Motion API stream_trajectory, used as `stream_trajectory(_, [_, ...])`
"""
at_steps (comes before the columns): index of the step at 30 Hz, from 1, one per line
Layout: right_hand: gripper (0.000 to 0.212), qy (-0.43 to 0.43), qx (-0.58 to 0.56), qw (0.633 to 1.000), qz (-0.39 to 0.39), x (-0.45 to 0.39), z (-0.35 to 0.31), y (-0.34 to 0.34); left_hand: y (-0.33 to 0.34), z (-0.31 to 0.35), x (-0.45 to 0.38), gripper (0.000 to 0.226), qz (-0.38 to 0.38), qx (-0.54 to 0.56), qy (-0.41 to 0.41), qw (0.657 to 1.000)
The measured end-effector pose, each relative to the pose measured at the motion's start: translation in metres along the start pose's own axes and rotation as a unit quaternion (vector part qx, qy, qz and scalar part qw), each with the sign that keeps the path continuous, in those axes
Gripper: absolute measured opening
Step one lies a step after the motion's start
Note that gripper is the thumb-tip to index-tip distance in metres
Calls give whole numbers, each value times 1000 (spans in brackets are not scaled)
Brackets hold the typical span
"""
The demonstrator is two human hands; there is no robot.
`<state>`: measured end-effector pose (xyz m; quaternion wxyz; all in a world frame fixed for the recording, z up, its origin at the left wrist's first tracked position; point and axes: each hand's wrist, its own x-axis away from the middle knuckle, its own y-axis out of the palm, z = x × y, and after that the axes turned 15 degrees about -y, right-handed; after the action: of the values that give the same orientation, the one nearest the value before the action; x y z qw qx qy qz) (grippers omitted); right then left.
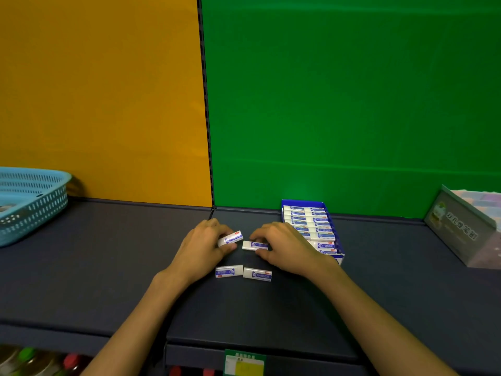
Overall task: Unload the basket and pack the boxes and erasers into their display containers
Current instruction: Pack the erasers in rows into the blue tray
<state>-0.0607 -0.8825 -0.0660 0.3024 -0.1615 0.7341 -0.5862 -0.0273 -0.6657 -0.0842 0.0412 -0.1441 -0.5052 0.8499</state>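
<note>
Several white erasers with blue labels lie on the dark shelf (108, 267). My left hand (202, 245) pinches one eraser (231, 238) that is tilted up at its right end. My right hand (284, 246) pinches a second eraser (254, 245) lying flat beside it. Two more erasers (229, 271) (257, 274) lie side by side just in front of my hands. A blue display box (339, 241), filled with rows of the same erasers, stands right behind my right hand. The light blue basket (32, 204) sits at the far left; its inside is mostly hidden.
A grey-green display box (461, 226) with pale items inside stands at the far right. Yellow and green back panels rise behind the shelf. Below the front edge hang a price tag (245, 363) and bottles with coloured caps (71, 360).
</note>
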Motion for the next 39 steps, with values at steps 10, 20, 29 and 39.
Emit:
stream_trajectory(10, [25,78,-31,994,64,39,35,-48,-5,48,-5,26,18,77,46,996])
stream_trajectory(20, [25,134,-10,991,10,93,71,-67,25,106,-16,30,-39,54,97,993])
stream_trajectory(29, [25,127,-4,992,-24,88,74,-61,43,133,-24,37,-38,-40,99,994])
stream_trajectory(39, [30,112,-4,993,-22,89,81,-57,53,138,-29,40,-58,-42,64,995])
